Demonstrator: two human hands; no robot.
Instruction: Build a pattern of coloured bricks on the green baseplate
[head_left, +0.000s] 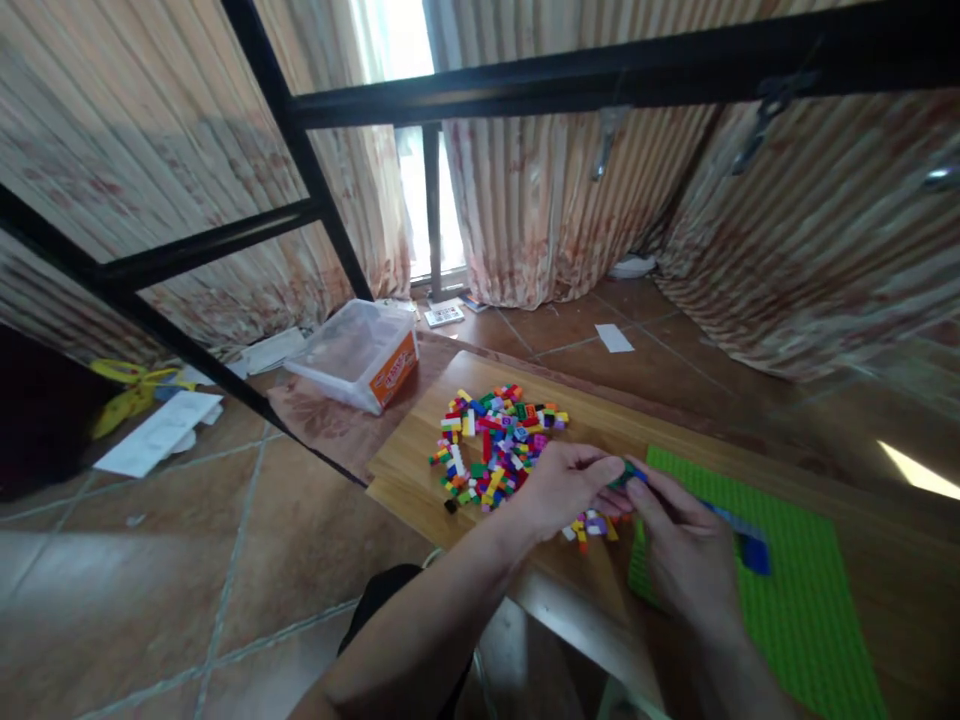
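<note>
My left hand (564,487) pinches a small green toy brick (622,474) between thumb and fingers. My right hand (686,540) closes its fingertips on a small blue brick (637,474) touching the green one; whether the two are pressed together cannot be made out. Both hands are over the gap between the loose brick pile (499,445) and the green studded baseplate (802,585). On the baseplate, just beyond my right hand, sit blue bricks (754,553), partly hidden by that hand. Some loose bricks (592,525) show under my left wrist.
The bricks and baseplate lie on a low wooden table (420,455). Behind its left end stands a clear plastic box (352,345) with an orange label. A black metal frame (525,95) crosses in front of the curtains (517,210). White pieces (161,435) lie on the tiled floor.
</note>
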